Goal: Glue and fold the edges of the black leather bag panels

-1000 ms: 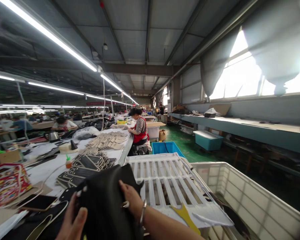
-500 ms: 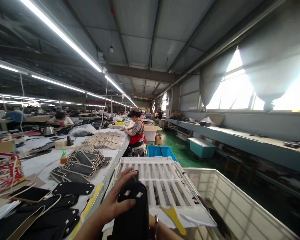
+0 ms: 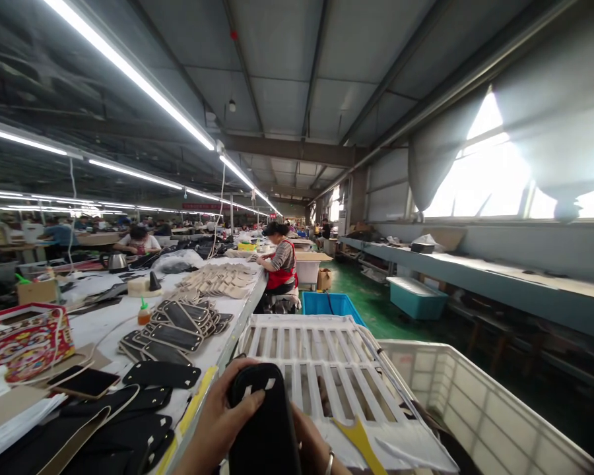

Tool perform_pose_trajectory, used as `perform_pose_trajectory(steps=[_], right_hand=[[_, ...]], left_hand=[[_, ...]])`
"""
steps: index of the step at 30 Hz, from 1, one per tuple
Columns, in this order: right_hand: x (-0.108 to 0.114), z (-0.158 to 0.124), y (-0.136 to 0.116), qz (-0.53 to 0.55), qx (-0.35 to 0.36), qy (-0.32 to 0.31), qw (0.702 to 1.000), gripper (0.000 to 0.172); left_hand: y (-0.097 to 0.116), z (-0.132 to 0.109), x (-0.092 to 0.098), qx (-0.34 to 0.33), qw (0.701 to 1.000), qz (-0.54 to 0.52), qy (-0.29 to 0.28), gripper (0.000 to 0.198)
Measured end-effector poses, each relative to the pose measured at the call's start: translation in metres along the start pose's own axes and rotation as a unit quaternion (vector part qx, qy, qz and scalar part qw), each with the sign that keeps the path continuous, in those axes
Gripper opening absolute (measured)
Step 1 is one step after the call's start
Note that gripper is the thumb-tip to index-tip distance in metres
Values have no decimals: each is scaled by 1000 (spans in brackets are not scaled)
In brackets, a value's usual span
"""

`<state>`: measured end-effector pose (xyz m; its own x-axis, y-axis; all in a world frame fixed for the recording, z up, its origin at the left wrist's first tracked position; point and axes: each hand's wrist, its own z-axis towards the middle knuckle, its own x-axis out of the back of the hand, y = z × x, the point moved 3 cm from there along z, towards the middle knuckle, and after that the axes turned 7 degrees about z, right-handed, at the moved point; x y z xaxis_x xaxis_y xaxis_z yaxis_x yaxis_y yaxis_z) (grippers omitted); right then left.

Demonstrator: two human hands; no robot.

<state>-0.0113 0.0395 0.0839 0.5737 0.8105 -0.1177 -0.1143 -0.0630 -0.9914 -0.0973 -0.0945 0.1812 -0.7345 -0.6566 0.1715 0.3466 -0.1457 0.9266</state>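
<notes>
A long black padded piece (image 3: 263, 435) with a rounded top end stands upright in front of me, and two small pale tabs show near that end. My left hand (image 3: 222, 412) is closed around its left edge, thumb pressed on the face by the tabs and fingers behind. Along the right edge my right hand (image 3: 311, 437) grips the same piece lower down, its fingertips mostly hidden behind it. Just beyond the hands lies a white slatted rack (image 3: 321, 369), with a yellow flat tool (image 3: 359, 441) on its near end.
On the table at left are stacked black panels with light edges (image 3: 178, 326), more black pieces (image 3: 94, 435), a phone (image 3: 83, 381) and a glue bottle (image 3: 143, 313). A white crate (image 3: 490, 396) stands at right, a blue bin (image 3: 334, 305) ahead. A co-worker (image 3: 280, 264) sits farther along.
My left hand's fingers have moved from stretched out to wrapped behind the black piece. My right hand has come into sight at its right edge. The view has turned slightly left.
</notes>
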Motion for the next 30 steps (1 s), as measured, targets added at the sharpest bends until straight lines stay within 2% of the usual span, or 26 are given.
perform_pose_trajectory(steps=[2,4,6,7,9,11,16,19,23,27,30], right_hand=[[7,1,-14,19,25,76,997,71],[13,-3,-42,-54,133,126,982,59],[8,-10,-73,-200,227,82,950,47],[3,-13,-84,-273,241,45,930,42],[-5,-16,-100,-380,228,-6,897,34],[-11,-17,-107,-412,213,-38,885,33],[-19,-20,-107,-285,235,-128,921,34],[-20,-22,-105,-219,233,-145,936,33],[-18,-22,-100,-138,205,-145,958,34],[-15,-17,-90,-92,189,-134,969,38],[-8,-15,-76,-117,185,-73,973,39]], left_hand=[[0,0,1,6,1000,-6,23,36],[0,0,1,6,999,-2,34,36],[2,1,-1,-4,999,10,37,35],[2,2,-2,-13,999,20,39,34],[2,2,-4,-29,997,43,49,35],[-1,0,-6,-33,996,50,66,38],[-9,-15,-7,-57,989,-10,134,44],[-14,-17,-7,-22,992,-26,124,44],[-13,-9,-6,13,995,-5,97,46],[-14,-13,-9,27,992,15,123,48],[-23,-30,-19,13,987,16,161,52]])
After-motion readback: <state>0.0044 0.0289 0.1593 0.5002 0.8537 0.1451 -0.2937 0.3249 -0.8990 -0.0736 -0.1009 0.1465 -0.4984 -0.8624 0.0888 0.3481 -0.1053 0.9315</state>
